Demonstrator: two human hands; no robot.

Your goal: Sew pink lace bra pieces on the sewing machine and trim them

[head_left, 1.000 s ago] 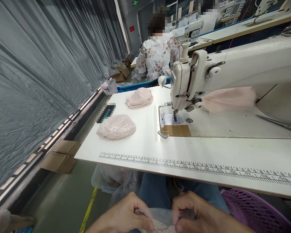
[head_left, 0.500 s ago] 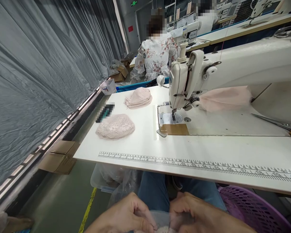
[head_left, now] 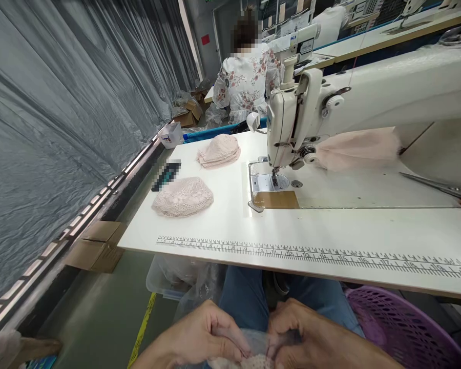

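Observation:
My left hand and my right hand are low in my lap, below the table's front edge. Both are closed, pinching a clear plastic bag between them. Pale pink lace fabric shows inside the bag at the bottom of the view. On the white sewing table lie two stacks of pink lace pieces, one near and one farther back. The white sewing machine stands at the right, with pink fabric tucked under its arm.
A ruler scale is printed along the table's front. Scissors lie far right. A purple plastic basket sits by my right leg, a cardboard box at the left floor. Grey plastic sheeting lines the left. A person in a floral top works ahead.
My hands stay in my lap, fingers shifting slightly on the bag. The view has tilted a little, so the table sits higher in the frame.

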